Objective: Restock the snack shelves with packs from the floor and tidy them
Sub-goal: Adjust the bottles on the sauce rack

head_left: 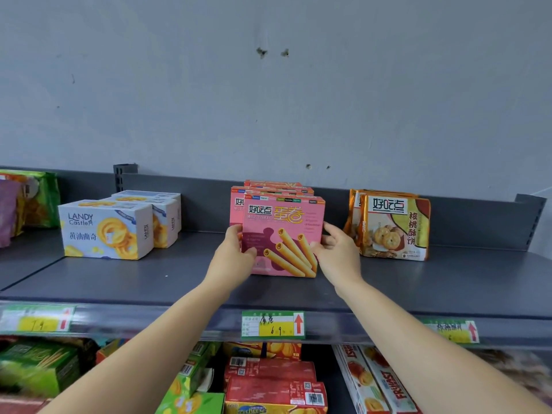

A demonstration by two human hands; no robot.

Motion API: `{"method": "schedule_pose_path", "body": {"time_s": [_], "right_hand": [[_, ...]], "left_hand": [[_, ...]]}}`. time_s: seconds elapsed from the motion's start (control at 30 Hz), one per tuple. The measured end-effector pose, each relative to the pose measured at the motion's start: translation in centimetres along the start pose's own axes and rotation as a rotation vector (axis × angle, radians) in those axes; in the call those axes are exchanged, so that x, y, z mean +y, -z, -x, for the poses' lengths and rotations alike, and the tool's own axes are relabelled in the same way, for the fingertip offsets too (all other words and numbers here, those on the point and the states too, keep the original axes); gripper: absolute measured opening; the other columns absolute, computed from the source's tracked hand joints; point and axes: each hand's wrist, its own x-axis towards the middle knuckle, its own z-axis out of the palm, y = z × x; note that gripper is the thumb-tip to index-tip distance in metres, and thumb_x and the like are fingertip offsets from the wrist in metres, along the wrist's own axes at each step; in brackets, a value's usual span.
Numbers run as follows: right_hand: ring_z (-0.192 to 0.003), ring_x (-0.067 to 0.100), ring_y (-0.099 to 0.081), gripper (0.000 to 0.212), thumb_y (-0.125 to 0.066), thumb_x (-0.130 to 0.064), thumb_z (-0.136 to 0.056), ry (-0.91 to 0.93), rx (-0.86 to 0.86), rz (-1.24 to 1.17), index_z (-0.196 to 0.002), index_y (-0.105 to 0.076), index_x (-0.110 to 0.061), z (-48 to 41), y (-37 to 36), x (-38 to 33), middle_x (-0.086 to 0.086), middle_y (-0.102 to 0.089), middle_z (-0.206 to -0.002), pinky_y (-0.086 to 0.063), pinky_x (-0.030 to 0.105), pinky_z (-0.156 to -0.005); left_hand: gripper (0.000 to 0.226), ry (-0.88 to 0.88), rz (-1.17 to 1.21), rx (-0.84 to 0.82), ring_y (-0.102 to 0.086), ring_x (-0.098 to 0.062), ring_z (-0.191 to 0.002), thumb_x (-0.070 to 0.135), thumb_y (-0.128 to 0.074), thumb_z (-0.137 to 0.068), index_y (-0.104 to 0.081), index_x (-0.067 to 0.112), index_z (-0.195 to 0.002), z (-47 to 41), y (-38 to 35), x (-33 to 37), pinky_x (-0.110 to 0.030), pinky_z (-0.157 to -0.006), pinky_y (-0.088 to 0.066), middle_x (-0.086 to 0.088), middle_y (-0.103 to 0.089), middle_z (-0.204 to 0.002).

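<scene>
Both hands clasped the front pink box (283, 234): my left hand (236, 249) gripped its left edge, my right hand (337, 249) its right, thumbs on the face. It stood upright on the top shelf (149, 279), touching its row (277, 189). I judged this the tidying step; next, square it up and release.
</scene>
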Motion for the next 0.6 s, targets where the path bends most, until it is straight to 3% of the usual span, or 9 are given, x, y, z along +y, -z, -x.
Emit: {"method": "schedule_pose_path", "body": {"time_s": [0.13, 0.23, 0.4, 0.5, 0.6], "right_hand": [[-0.113, 0.018, -0.06, 0.054, -0.064, -0.024, -0.091, -0.028, -0.069, 0.047, -0.141, -0.044, -0.023, 0.5, 0.7, -0.1, 0.001, -0.062, -0.126, -0.052, 0.038, -0.095], [-0.116, 0.018, -0.059, 0.058, -0.063, -0.024, -0.091, -0.05, -0.084, 0.078, -0.143, -0.04, -0.023, 1.3, 1.9, -0.1, 0.003, -0.059, -0.131, -0.05, 0.039, -0.098], [-0.105, 0.013, -0.061, 0.042, -0.061, -0.025, -0.092, -0.024, -0.022, 0.163, -0.133, -0.054, -0.023, 4.1, 5.7, -0.3, 0.0, -0.064, -0.121, -0.051, 0.029, -0.089], [-0.104, 0.014, -0.062, 0.039, -0.062, -0.027, -0.091, -0.021, 0.051, 0.258, -0.129, -0.057, -0.023, 6.3, 8.3, -0.9, -0.001, -0.065, -0.119, -0.051, 0.034, -0.093], [-0.109, 0.015, -0.061, 0.039, -0.061, -0.029, -0.091, -0.062, 0.119, 0.398, -0.13, -0.058, -0.024, 9.7, 11.2, -1.1, -0.003, -0.064, -0.122, -0.049, 0.036, -0.098]], "left_hand": [[0.049, -0.005, -0.1, -0.044, -0.05, -0.013, -0.103, 0.011, -0.05, -0.096, -0.032, 0.019, -0.141, 0.6, -0.3, 0.4, -0.03, -0.084, -0.04, 0.008, -0.054, -0.118], [0.046, -0.057, -0.107, 0.02, -0.051, -0.022, -0.111, 0.008, -0.053, -0.092, -0.036, 0.018, -0.134, 1.2, -0.3, 0.6, -0.032, -0.084, -0.039, -0.004, -0.053, -0.129], [0.068, -0.31, -0.171, 0.195, -0.023, -0.023, -0.138, 0.01, -0.056, -0.091, -0.022, 0.016, -0.15, 4.1, -1.0, 3.0, -0.039, -0.111, -0.029, -0.008, -0.031, -0.148], [0.062, -0.445, -0.154, 0.086, -0.029, -0.02, -0.134, 0.013, -0.054, -0.093, -0.026, 0.019, -0.149, 5.8, -2.3, 5.2, -0.039, -0.109, -0.032, -0.005, -0.036, -0.145], [0.05, -0.583, -0.17, -0.074, -0.037, -0.02, -0.13, 0.015, -0.054, -0.094, -0.042, 0.018, -0.141, 8.1, -4.1, 6.3, -0.035, -0.103, -0.033, -0.004, -0.047, -0.136]]}}
